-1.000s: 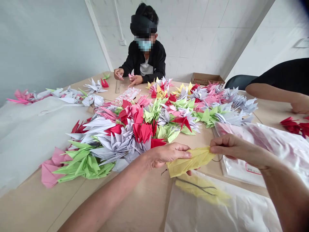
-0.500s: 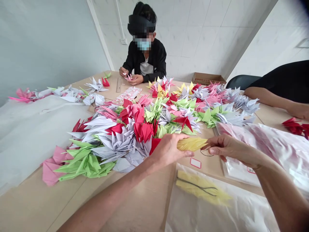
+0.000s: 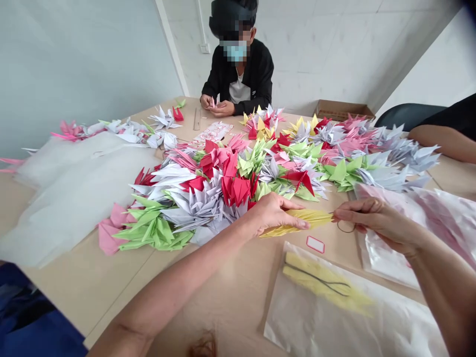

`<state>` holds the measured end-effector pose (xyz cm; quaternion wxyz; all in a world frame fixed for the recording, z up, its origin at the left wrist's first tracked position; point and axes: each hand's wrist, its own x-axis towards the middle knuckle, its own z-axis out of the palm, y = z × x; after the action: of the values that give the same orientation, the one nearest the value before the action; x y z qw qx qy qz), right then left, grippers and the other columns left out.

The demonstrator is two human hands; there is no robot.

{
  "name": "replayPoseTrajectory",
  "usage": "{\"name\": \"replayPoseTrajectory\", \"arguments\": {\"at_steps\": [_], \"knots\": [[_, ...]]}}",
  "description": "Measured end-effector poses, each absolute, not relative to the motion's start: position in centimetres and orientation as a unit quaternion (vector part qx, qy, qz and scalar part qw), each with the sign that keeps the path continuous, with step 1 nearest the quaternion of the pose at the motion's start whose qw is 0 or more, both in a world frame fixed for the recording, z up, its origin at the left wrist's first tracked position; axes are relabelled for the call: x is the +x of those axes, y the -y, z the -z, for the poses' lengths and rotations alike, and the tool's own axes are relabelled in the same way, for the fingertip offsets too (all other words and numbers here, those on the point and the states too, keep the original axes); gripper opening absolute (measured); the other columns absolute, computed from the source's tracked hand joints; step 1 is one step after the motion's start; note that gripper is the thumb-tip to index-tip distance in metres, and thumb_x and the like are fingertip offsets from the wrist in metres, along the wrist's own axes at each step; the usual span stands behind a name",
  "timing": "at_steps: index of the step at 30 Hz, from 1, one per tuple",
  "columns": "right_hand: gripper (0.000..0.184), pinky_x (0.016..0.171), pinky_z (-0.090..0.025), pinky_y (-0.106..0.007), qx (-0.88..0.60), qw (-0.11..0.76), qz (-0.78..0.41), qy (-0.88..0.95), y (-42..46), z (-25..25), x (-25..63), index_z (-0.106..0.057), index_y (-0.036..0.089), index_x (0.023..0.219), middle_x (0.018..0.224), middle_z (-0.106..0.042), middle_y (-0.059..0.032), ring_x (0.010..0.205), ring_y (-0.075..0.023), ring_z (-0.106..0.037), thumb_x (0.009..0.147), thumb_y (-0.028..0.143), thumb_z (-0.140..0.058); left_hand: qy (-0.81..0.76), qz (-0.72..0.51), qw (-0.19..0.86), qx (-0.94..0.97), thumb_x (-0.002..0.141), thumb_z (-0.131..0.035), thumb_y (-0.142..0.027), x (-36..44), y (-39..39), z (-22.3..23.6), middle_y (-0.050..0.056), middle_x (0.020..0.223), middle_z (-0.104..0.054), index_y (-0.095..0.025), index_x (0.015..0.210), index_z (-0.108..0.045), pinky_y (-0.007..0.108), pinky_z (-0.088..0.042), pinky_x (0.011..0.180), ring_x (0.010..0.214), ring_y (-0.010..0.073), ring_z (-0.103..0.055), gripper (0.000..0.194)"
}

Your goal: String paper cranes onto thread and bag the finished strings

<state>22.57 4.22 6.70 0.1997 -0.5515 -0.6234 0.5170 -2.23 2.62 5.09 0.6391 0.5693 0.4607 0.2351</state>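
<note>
While a translucent bag [image 3: 327,322] lies nearest, the yellow paper bundle [image 3: 311,217] stretches between the left hand [image 3: 275,214], wrapped around one end, and the right hand [image 3: 374,220], pinching a dark cord [image 3: 345,231] at the other. Beyond are heaped folded papers [image 3: 236,191], then a co-worker [image 3: 258,74].

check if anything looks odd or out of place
Nothing looks spilled or damaged. A red-bordered label lies by itself on the table, between the plastic bag and the yellow folded paper, so it looks stray. A reddish-brown blur at the bottom edge also stands out; I can't tell what it is.
</note>
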Motion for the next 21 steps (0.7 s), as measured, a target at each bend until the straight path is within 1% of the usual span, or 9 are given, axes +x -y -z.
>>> {"name": "replayPoseTrajectory", "arguments": {"at_steps": [2, 4, 11, 14, 21], "knots": [[0.038, 0.046, -0.025, -0.023, -0.565, 0.19, -0.499, 0.629, -4.36, -6.44, 22.74, -0.075, 0.018, 0.074, 0.064, -0.062, -0.0051, 0.056, -0.0108, -0.039, 0.063, 0.054, -0.071, -0.456, -0.233, 0.681, 0.524, 0.049, -0.083, -0.037, -2.14, -2.67, -4.8, 0.008, 0.098, -0.069, -0.013, 0.112, -0.065, 0.026, -0.046, 0.073, 0.076, 0.0158, -0.061, 0.07], [0.041, 0.047, -0.025, -0.023, -0.577, 0.185, -0.487, 0.629, -4.43, -6.33, 22.83, -0.075, 0.017, 0.074, 0.064, -0.062, -0.0053, 0.056, -0.0108, -0.038, 0.061, 0.056, -0.071, -0.455, -0.23, 0.699, 0.501, 0.049, -0.083, -0.035, -2.02, -2.67, -4.67, 0.009, 0.097, -0.069, -0.012, 0.112, -0.065, 0.026, -0.046, 0.07, 0.072, 0.0143, -0.06, 0.069], [0.048, 0.048, -0.025, -0.023, -0.589, 0.183, -0.456, 0.642, -4.36, -6.96, 22.78, -0.076, 0.016, 0.071, 0.062, -0.061, -0.0059, 0.056, -0.0114, -0.037, 0.056, 0.061, -0.07, -0.452, -0.227, 0.709, 0.492, 0.05, -0.083, -0.031, -1.82, -2.41, -5.14, 0.01, 0.105, -0.067, -0.011, 0.111, -0.066, 0.023, -0.044, 0.062, 0.066, 0.0106, -0.058, 0.066], [0.046, 0.048, -0.025, -0.024, -0.597, 0.194, -0.452, 0.634, -4.41, -6.97, 23.0, -0.076, 0.017, 0.071, 0.061, -0.062, -0.0059, 0.057, -0.0118, -0.039, 0.055, 0.06, -0.072, -0.452, -0.227, 0.711, 0.488, 0.051, -0.083, -0.03, -1.8, -2.27, -5.4, 0.01, 0.107, -0.067, -0.012, 0.111, -0.065, 0.022, -0.044, 0.062, 0.066, 0.0105, -0.058, 0.065], [0.046, 0.045, -0.028, -0.023, -0.6, 0.203, -0.438, 0.638, -4.58, -6.75, 23.1, -0.075, 0.016, 0.067, 0.063, -0.065, -0.008, 0.055, -0.0121, -0.041, 0.054, 0.06, -0.072, -0.448, -0.23, 0.703, 0.502, 0.052, -0.082, -0.031, -1.78, -2.23, -5.4, 0.01, 0.112, -0.065, -0.012, 0.111, -0.065, 0.024, -0.045, 0.066, 0.072, 0.0134, -0.061, 0.065]]}}
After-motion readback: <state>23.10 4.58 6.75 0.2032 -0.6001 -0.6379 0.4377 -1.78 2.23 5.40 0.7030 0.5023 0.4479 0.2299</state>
